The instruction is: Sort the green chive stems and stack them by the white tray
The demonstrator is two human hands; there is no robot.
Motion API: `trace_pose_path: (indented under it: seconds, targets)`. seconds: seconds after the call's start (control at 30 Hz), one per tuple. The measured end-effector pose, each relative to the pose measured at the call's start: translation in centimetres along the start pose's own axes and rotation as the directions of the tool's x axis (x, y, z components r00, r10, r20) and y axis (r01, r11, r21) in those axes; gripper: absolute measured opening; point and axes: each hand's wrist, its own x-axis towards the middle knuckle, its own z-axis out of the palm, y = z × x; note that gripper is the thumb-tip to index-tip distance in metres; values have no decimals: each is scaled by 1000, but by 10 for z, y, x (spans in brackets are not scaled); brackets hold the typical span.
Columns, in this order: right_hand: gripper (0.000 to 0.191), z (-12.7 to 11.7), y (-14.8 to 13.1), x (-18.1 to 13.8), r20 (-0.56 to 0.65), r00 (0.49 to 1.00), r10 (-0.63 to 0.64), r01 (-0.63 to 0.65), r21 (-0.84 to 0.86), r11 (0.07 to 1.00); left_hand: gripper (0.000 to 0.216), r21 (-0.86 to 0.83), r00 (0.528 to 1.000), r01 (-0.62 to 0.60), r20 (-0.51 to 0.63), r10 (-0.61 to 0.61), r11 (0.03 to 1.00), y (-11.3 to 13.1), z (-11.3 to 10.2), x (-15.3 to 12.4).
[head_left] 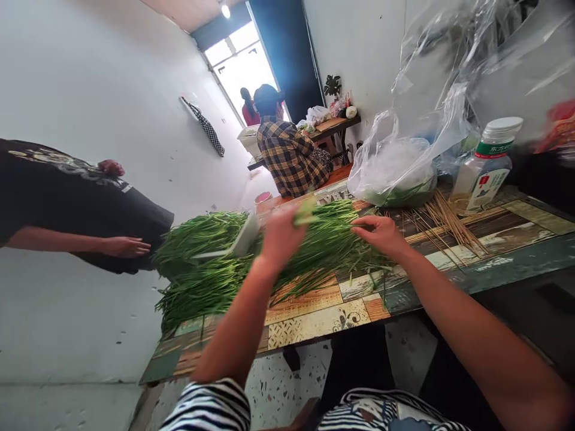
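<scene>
My left hand [281, 236] is raised over the chives and smeared by motion. Its fingers look closed, with a blurred pale green piece [306, 212] at their tips that I cannot make out clearly. My right hand [381, 234] is at the right end of a long pile of chives [330, 224], thumb and fingers pinched on the stalk ends. Loose trimmed bits [366, 260] lie below it. More green chives [202, 281] are heaped on the table's left part, with a white divider or tray edge [245, 236] among them.
Wooden skewers [449, 224] lie right of my right hand, near a bowl in clear plastic bags [395, 170] and a white-capped bottle [487, 164]. A person in black [76, 203] stands at the left; another in a plaid shirt [291, 152] sits beyond the patterned table [314, 326].
</scene>
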Motion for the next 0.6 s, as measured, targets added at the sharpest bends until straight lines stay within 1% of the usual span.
trace_pose_path:
  seconds: [0.03,0.07,0.1,0.17,0.23,0.3,0.37,0.43,0.5,0.6]
  targets:
    - [22,-1,-3,-1,-2,1000,-20,20,1,1000,15,-18,999,-41,31,42,999,4,23,-9]
    - [21,-1,-5,-3,0,999,-45,45,-1,999,14,-42,996,-77,45,79,996,7,41,-16]
    - [21,-1,-8,-4,10,998,-68,68,-4,998,15,-67,994,-100,41,103,993,9,54,-22]
    - [21,0,-11,-6,22,996,-91,91,-20,996,15,-106,992,-116,30,120,988,9,69,-27]
    - [21,1,-11,-8,1,997,-73,73,-36,997,17,-115,995,-92,-35,88,989,9,72,-28]
    - [20,2,-8,-8,-12,1000,-24,23,-39,999,18,-118,991,-53,-129,38,992,7,71,-26]
    - [18,2,-4,-9,-11,1000,29,-30,-59,998,18,-127,981,-16,-195,-9,992,3,67,-25]
    - [16,0,1,-8,26,998,60,-57,-97,994,16,-135,972,37,-224,-67,990,-2,62,-23]
    - [16,-6,5,-6,90,991,95,-83,-129,988,14,-134,962,106,-237,-136,985,-9,58,-20]
    - [20,-16,7,-2,147,973,179,-157,-146,977,16,-130,957,162,-223,-188,978,-19,55,-14]
